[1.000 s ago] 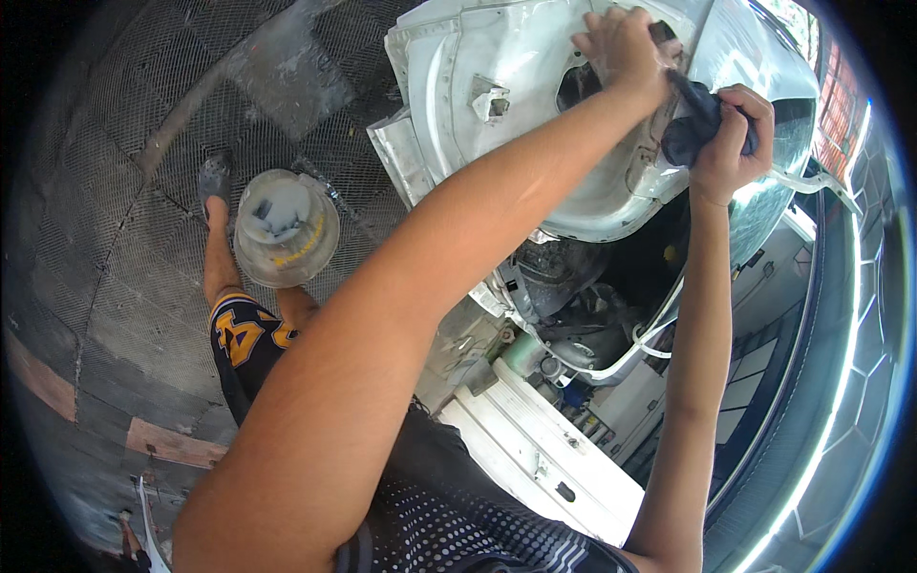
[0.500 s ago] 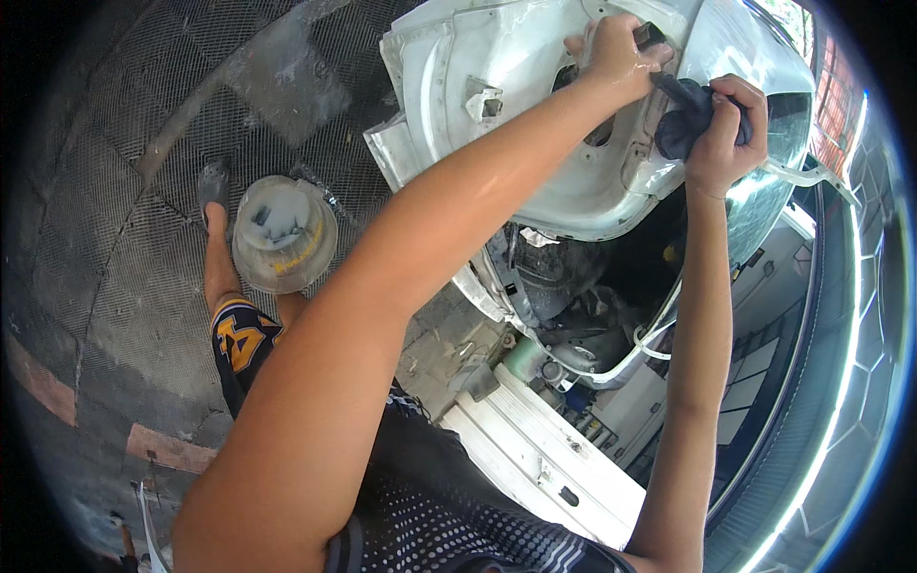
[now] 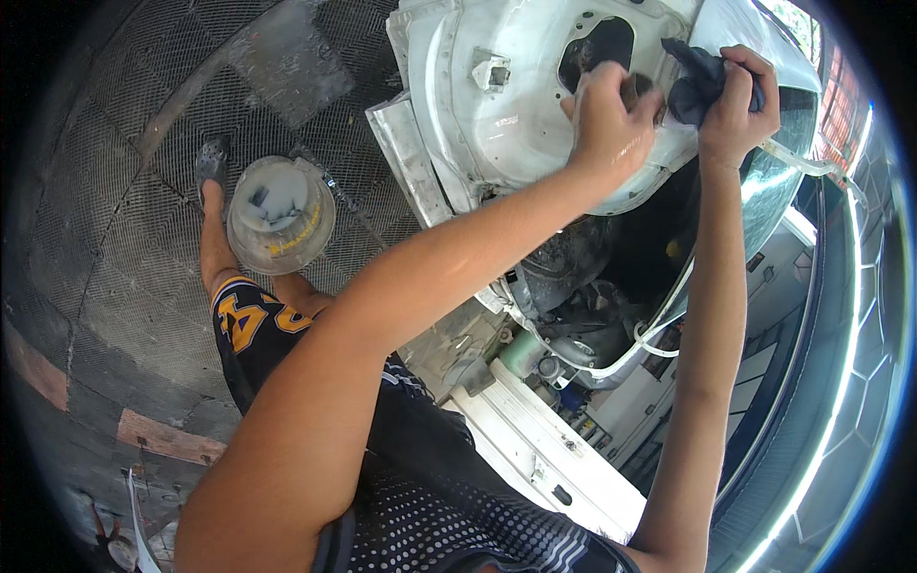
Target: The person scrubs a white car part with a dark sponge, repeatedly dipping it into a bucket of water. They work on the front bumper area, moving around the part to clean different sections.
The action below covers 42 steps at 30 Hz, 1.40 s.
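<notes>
The left arm (image 3: 420, 286) is stretched diagonally up and across, and a small dark block (image 3: 634, 89) is pinched between the thumb and fingers of the left hand (image 3: 611, 124), over the white car panel (image 3: 535, 143) near its dark hole (image 3: 602, 43). The right forearm (image 3: 712, 315) is held nearly upright, with a dark cloth (image 3: 702, 76) clutched in the right hand (image 3: 740, 110) just beside the block.

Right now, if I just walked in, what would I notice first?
Probably the big white car panel at the top, with a dark hole in it. There, the left hand grips a small dark block and the right hand a dark cloth. On the textured floor at left sits a bucket of cloudy liquid.
</notes>
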Available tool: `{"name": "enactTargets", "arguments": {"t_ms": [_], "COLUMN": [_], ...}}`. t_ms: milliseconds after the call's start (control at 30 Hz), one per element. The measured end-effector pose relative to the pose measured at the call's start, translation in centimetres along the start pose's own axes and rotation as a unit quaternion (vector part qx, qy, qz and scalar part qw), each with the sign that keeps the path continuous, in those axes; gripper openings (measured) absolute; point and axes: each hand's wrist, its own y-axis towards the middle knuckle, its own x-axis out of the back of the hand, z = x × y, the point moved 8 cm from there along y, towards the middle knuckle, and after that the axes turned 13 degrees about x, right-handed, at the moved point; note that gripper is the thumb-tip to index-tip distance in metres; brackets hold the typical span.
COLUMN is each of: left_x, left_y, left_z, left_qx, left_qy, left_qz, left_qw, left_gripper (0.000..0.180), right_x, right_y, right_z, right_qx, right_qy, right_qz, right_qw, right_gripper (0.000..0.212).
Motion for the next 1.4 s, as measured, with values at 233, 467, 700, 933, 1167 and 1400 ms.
{"name": "enactTargets", "arguments": {"t_ms": [233, 467, 700, 933, 1167, 1400], "left_x": [0.0, -0.8, -0.7, 0.2, 1.0, -0.3], "left_y": [0.4, 0.2, -1.0, 0.2, -0.1, -0.9], "left_z": [0.4, 0.7, 3.6, 3.0, 1.9, 2.1], "left_qx": [-0.004, -0.037, 0.018, -0.090, -0.201, -0.148], "left_qy": [-0.075, -0.111, -0.234, -0.192, -0.180, -0.131], "left_qz": [-0.004, -0.044, 0.009, 0.005, -0.020, -0.004], "left_qw": [0.997, 0.992, 0.972, 0.977, 0.963, 0.980], "left_gripper": [0.013, 0.016, 0.021, 0.019, 0.021, 0.021], "right_x": [-0.2, -0.2, -0.5, -1.2, -1.6, -0.5], "right_y": [-0.4, 0.0, 0.2, 0.7, 0.9, 0.5], "right_z": [-0.9, -0.8, -1.2, 0.2, 1.1, 0.7], "right_qx": [-0.022, -0.002, -0.017, -0.033, -0.058, -0.053], "right_qy": [0.028, -0.001, 0.009, 0.014, 0.017, 0.025], "right_qz": [-0.029, -0.024, -0.012, -0.007, -0.019, -0.020], "right_qw": [0.999, 1.000, 1.000, 0.999, 0.998, 0.998], "right_gripper": [0.017, 0.017, 0.016, 0.013, 0.016, 0.017]}}
